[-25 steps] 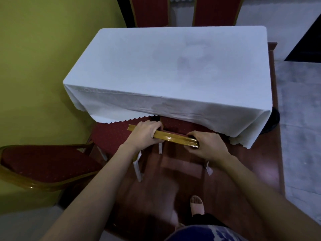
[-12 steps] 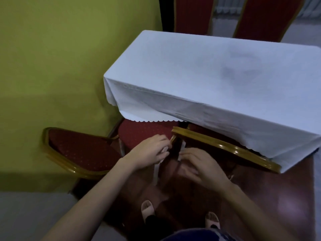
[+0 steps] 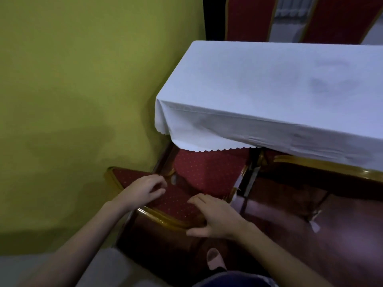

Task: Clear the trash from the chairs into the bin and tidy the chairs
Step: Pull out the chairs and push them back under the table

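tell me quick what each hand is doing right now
left hand: open, fingers loosely curled over the chair back, holding nothing
right hand: holds the chair back, fingers on the padding, thumb behind its rim

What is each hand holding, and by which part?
The right hand grips the red-padded, gold-framed chair by its backrest's top edge, thumb behind the rim. The left hand holds nothing.

At the front left corner of the table (image 3: 269, 90) sits the first chair (image 3: 207, 175). A second chair (image 3: 331, 167) is under its front, and two far chairs (image 3: 248, 17) stand behind it.
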Tool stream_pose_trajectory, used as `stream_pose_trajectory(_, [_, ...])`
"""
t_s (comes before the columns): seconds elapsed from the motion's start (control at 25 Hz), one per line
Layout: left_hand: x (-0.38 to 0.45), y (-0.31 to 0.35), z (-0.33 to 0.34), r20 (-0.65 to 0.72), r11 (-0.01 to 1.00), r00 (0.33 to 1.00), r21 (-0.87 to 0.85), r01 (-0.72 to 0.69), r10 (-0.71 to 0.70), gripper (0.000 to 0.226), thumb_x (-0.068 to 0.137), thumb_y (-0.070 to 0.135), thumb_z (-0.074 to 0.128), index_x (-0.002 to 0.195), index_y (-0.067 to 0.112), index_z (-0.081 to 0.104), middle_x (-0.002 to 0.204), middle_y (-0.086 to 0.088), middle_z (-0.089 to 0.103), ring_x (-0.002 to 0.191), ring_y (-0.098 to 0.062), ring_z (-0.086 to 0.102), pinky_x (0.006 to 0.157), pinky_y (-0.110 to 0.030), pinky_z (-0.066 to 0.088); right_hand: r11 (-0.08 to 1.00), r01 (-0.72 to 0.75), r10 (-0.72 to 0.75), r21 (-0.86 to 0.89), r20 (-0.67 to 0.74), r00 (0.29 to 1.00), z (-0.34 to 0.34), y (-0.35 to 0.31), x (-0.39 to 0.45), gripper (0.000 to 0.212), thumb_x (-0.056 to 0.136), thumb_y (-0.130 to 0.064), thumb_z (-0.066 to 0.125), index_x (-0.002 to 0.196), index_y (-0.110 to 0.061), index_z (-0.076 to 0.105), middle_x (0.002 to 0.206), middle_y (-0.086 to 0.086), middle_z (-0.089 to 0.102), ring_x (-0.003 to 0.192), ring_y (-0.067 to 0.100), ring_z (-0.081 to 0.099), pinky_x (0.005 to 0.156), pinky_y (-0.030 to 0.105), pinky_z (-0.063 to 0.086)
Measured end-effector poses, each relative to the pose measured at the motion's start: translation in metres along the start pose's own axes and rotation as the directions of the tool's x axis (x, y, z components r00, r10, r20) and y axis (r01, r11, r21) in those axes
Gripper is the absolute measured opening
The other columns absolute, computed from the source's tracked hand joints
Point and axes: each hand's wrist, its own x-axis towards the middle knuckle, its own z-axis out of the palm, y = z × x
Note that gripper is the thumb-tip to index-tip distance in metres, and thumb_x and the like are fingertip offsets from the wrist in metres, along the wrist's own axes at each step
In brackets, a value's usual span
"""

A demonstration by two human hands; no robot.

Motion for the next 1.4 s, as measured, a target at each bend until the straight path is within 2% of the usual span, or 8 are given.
stream_pose_trajectory(0.2, [-0.034,-0.023,0.005,-0.066,0.974,0.986,0.178,-0.141,0.155,0.048,0.09,0.069,0.029,0.093,0.032,0.06,0.091,0.016,0.062,0.087,-0.005,0.058,0.076,-0.027,0.047,0.996,-0.033,0.042,-0.078,0.113,0.993,0.038,-0.044,0.043,0.08,0.08,-0.059,0.058,0.14,-0.014,0.029,0.136,0.008,0.044,0.117,0.027,0.048,0.097,0.042,0.044])
stream_pose_trajectory(0.32, [-0.046,-0.04,0.002,-0.006,0.937,0.971,0.262,-0.23,0.24,0.058,0.078,0.078,0.043,0.103,0.028,0.061,0.1,0.014,0.064,0.095,-0.005,0.056,0.085,-0.029,0.043,0.99,-0.129,0.133,-0.065,0.058,0.989,0.057,-0.06,0.055,0.066,0.086,-0.038,0.058,0.139,-0.011,0.029,0.133,0.011,0.045,0.115,0.031,0.051,0.092,0.045,0.047])
stream_pose_trajectory(0.44, [-0.046,-0.066,-0.002,0.006,0.926,0.975,0.311,-0.213,0.222,0.049,0.07,0.048,0.069,0.112,0.023,0.062,0.11,0.008,0.066,0.106,-0.013,0.059,0.097,-0.029,0.033,0.984,-0.174,0.174,-0.042,-0.006,0.985,0.067,-0.064,0.056,0.064,0.089,-0.035,0.055,0.142,-0.009,0.028,0.139,0.012,0.045,0.121,0.03,0.05,0.096,0.043,0.047])
stream_pose_trajectory(0.56, [-0.042,-0.072,0.003,-0.02,0.924,0.986,0.354,-0.147,0.164,0.038,0.073,0.029,0.072,0.11,0.024,0.063,0.108,0.007,0.067,0.101,-0.018,0.062,0.087,-0.034,0.044,0.982,-0.18,0.177,-0.05,-0.046,0.983,0.07,-0.066,0.056,0.06,0.09,-0.033,0.054,0.14,-0.009,0.032,0.138,0.011,0.048,0.12,0.028,0.052,0.096,0.041,0.047])
stream_pose_trajectory(0.92, [-0.01,-0.055,0.004,-0.156,0.909,0.969,0.4,-0.116,0.192,0.027,0.072,0.023,0.07,0.098,0.027,0.064,0.092,0.008,0.066,0.084,-0.019,0.065,0.071,-0.035,0.047,0.986,-0.15,0.149,-0.07,-0.029,0.988,0.04,-0.032,0.055,0.052,0.088,-0.034,0.053,0.133,-0.013,0.038,0.127,0.008,0.056,0.113,0.03,0.056,0.085,0.045,0.051])
stream_pose_trajectory(1.08, [0.04,-0.023,-0.014,-0.155,0.921,0.965,0.364,-0.142,0.21,0.024,0.075,0.022,0.064,0.099,0.022,0.065,0.092,0.002,0.066,0.083,-0.024,0.065,0.069,-0.036,0.047,0.971,-0.237,0.233,-0.033,-0.097,0.968,0.006,0.012,0.056,0.047,0.089,-0.035,0.054,0.131,-0.019,0.042,0.124,0.004,0.06,0.109,0.026,0.059,0.085,0.041,0.051])
stream_pose_trajectory(1.28, [0.084,0.003,-0.031,-0.255,0.932,0.952,0.356,-0.072,0.171,0.02,0.08,0.027,0.063,0.099,0.023,0.066,0.096,0.002,0.067,0.086,-0.023,0.067,0.073,-0.039,0.051,0.943,-0.33,0.32,-0.034,-0.175,0.931,-0.036,0.04,0.062,0.029,0.087,-0.028,0.062,0.106,-0.016,0.043,0.094,0.002,0.059,0.09,0.028,0.062,0.066,0.034,0.043])
stream_pose_trajectory(1.4, [0.161,0.015,-0.045,-0.208,0.947,0.958,0.295,-0.129,0.195,0.021,0.079,0.032,0.067,0.097,0.022,0.066,0.096,0.0,0.067,0.088,-0.024,0.065,0.077,-0.041,0.051,0.864,-0.5,0.497,0.05,-0.234,0.836,-0.064,0.09,0.079,0.031,0.087,-0.028,0.064,0.102,-0.016,0.04,0.086,-0.001,0.054,0.085,0.031,0.061,0.063,0.033,0.037])
